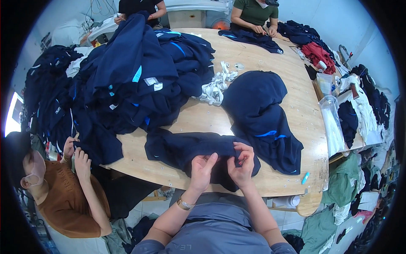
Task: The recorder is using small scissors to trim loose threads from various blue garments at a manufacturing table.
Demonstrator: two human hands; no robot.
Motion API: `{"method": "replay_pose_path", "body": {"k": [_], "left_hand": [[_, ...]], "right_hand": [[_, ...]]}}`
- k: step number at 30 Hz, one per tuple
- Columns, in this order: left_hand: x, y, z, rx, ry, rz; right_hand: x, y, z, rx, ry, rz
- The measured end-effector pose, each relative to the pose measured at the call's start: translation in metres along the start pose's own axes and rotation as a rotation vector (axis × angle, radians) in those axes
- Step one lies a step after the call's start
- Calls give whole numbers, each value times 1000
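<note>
Pale wood-grain tabletop (203, 122) with a curved outline spreads across the middle of the room. Its left side bears a high heap of navy fabric garments (127, 63) with bright blue strips. Right of centre lies a loosely folded navy garment with a blue stripe (258, 97). At the near edge, in front of the wearer, is a dark navy cloth piece (177, 146). On the right, a tall clear plastic bag (332, 122) has white material in it. A tangle of white fabric strips (213, 91) lies beside the heap.

The bare right hand (241, 169) pinches the dark piece between thumb and fingers; the bare left hand (201, 173) touches it, its grip impossible to tell. A small translucent pouch (324, 84), contents unclear, stands behind the bag. Below the tabletop sits a round white tub (291, 200), its inside hidden. Near the right edge lies a small turquoise tube (305, 178).
</note>
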State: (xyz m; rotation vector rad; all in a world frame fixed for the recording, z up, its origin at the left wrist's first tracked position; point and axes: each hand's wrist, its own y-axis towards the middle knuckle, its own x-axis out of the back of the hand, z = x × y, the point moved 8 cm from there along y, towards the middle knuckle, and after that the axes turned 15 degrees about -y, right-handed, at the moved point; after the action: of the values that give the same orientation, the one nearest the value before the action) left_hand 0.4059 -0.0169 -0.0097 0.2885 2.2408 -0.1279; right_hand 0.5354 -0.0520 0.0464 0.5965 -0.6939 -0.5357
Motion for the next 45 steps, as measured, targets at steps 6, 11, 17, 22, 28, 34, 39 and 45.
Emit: {"method": "replay_pose_path", "body": {"k": [6, 11, 17, 22, 28, 34, 39, 45], "left_hand": [[-3, 1, -5, -14, 3, -25], [-15, -7, -21, 138, 821, 5], [-61, -20, -69, -519, 1334, 111], [-37, 7, -40, -370, 1485, 332], [-20, 24, -29, 231, 392, 238], [-29, 16, -74, -450, 1171, -30], [-1, -25, 24, 670, 467, 79], [-6, -20, 52, 760, -422, -293]], "right_hand": [[1, 5, 9, 95, -37, -21], [2, 15, -13, -196, -86, 183], [5, 24, -21, -355, 149, 399], [10, 27, -29, -470, 507, 485], [3, 25, -44, -503, 367, 526], [-1, -1, -85, -968, 720, 149], [-6, -7, -75, -1085, 875, 112], [-10, -3, -50, -1033, 985, 238]]}}
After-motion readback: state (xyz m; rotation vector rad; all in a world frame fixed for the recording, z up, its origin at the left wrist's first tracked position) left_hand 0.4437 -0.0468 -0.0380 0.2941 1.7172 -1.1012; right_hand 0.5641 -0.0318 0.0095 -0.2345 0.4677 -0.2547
